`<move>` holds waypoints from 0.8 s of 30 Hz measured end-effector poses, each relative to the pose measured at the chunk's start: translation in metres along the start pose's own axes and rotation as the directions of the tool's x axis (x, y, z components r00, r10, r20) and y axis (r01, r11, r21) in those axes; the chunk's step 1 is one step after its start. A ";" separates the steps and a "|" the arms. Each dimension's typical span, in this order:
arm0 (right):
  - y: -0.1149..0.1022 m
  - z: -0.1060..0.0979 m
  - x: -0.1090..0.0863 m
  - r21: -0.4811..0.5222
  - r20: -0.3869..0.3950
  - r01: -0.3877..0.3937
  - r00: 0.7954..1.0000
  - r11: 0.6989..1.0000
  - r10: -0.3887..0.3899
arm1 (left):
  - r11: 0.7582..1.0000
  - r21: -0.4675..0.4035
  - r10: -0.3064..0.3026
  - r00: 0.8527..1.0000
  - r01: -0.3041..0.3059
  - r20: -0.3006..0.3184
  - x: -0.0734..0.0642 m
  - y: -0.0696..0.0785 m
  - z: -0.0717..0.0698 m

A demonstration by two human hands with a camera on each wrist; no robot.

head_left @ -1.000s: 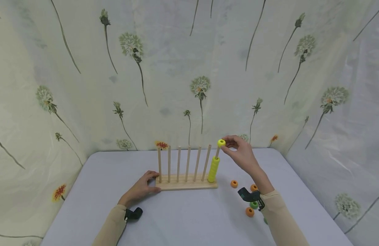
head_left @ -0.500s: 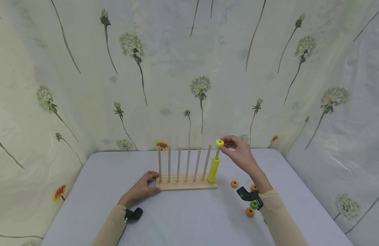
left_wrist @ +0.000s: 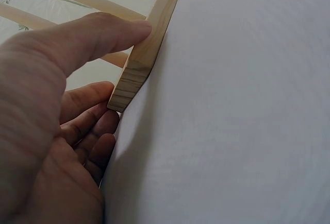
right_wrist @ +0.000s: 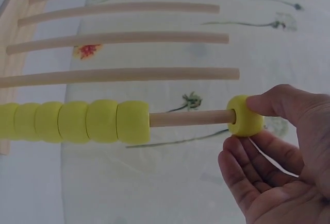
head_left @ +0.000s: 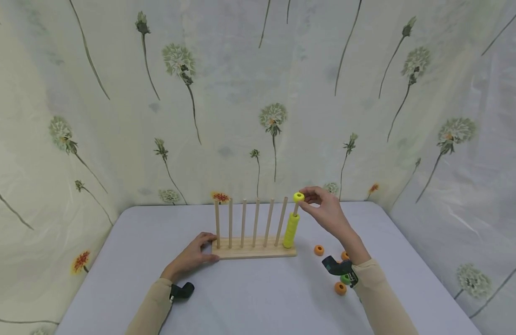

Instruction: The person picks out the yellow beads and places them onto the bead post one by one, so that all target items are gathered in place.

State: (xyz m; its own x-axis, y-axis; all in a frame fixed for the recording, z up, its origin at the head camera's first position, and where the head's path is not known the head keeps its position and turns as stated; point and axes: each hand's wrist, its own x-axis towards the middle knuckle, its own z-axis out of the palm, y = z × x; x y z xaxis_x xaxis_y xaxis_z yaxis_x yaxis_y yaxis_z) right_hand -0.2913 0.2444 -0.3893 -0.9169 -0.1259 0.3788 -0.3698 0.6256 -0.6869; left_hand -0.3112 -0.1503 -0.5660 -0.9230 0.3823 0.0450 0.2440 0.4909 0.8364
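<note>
A wooden rack with a row of upright pegs stands on the table. Its rightmost peg carries a stack of several yellow beads. Above that stack my right hand pinches one more yellow bead between thumb and fingers. In the right wrist view the tip of the peg meets this bead's hole, and bare wood shows between it and the stack. My left hand grips the rack's left end, thumb on the front edge and fingers behind.
Loose orange beads and a green bead lie on the table right of the rack, some partly hidden under the right forearm. A flower-printed curtain hangs behind and at both sides of the table.
My right hand has moved slightly left with the yellow bead, bringing it over the top of the rightmost peg. The left hand and the rack have stayed still.
</note>
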 end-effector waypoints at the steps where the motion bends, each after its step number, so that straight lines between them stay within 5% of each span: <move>1: 0.000 0.000 0.000 0.000 0.001 -0.001 1.000 1.000 0.001 | 1.000 0.000 -0.001 1.000 0.001 0.000 0.000 0.000 0.000; 24: 0.006 0.002 -0.004 -0.014 0.006 0.005 1.000 1.000 -0.004 | 1.000 -0.002 0.005 1.000 -0.005 0.000 -0.001 0.000 0.000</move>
State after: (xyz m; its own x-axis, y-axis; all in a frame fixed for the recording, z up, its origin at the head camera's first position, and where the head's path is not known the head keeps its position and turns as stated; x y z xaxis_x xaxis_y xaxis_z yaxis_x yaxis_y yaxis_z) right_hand -0.2904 0.2469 -0.3959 -0.9161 -0.1334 0.3781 -0.3718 0.6355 -0.6766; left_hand -0.3103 -0.1507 -0.5656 -0.9218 0.3845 0.0490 0.2478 0.4874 0.8372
